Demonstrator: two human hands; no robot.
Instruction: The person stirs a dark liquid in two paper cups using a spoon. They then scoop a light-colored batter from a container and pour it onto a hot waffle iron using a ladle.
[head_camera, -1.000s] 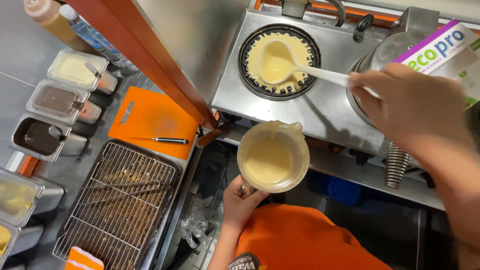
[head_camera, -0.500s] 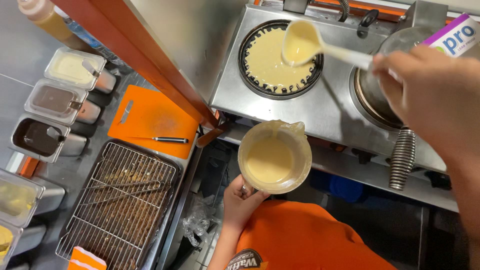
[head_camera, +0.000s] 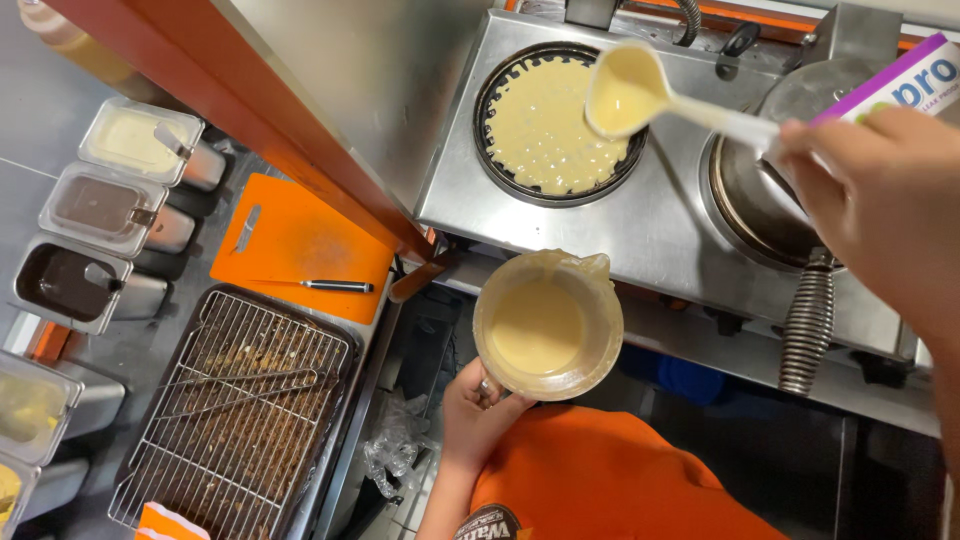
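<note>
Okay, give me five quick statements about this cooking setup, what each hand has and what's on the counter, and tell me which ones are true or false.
1. The left hand holds a jug of pale batter below the griddle. True.
2. The right hand holds a metal whisk. False: it holds a white ladle with batter in its bowl.
3. The open round waffle plate already has batter on it. True.
4. The ladle sits inside the jug. False: it is up over the waffle plate's right edge, apart from the jug.
5. The knife lies on the wire rack. False: it lies on the orange cutting board, beside the rack.
</note>
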